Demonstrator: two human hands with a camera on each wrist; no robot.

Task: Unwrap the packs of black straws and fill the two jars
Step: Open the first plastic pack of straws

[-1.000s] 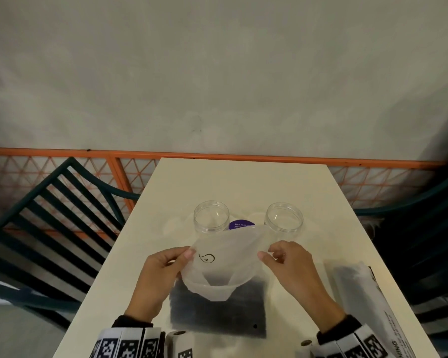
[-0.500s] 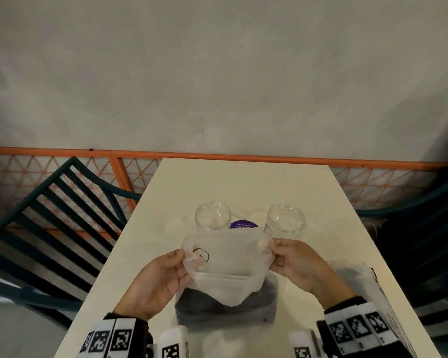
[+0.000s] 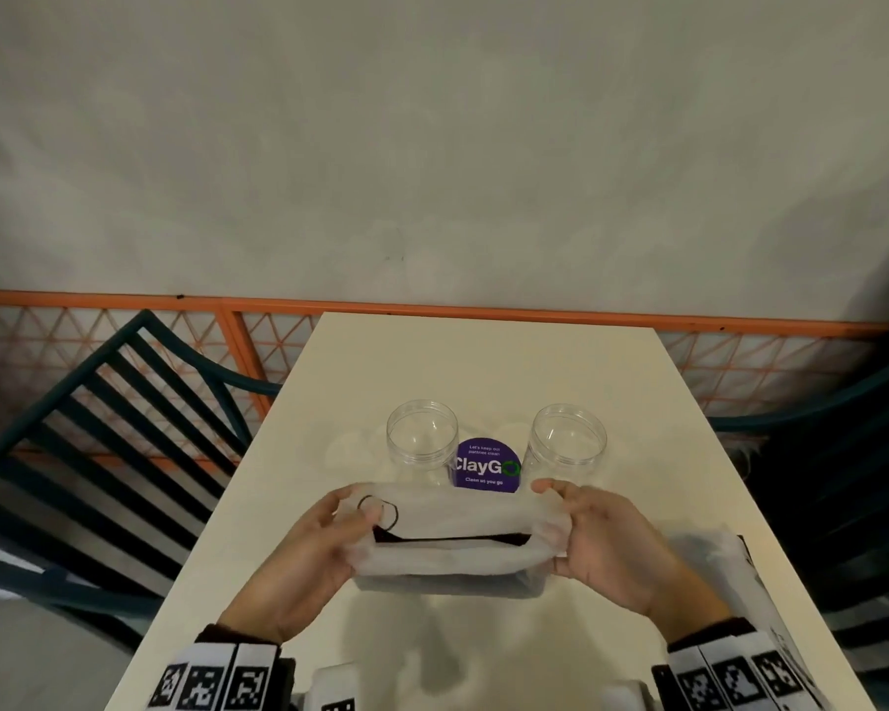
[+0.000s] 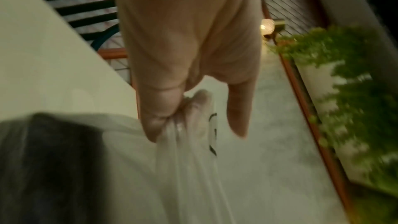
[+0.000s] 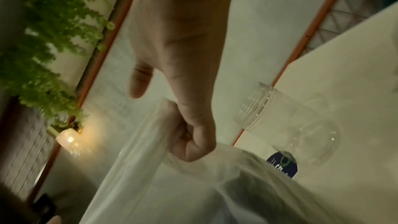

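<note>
Straws, a dark bundle, sit inside a translucent plastic pack whose mouth is now stretched wide into a flat slot, where a second ago it sagged in loose folds; the lifted pack has also come nearer the body. I judge the wrapper open enough for the straws to come out. Left hand pinches one end of the mouth, right hand grips the other, the pack stretched between them. Both clear jars stand empty just beyond on the worktop. Another pack lies beside the right hand.
</note>
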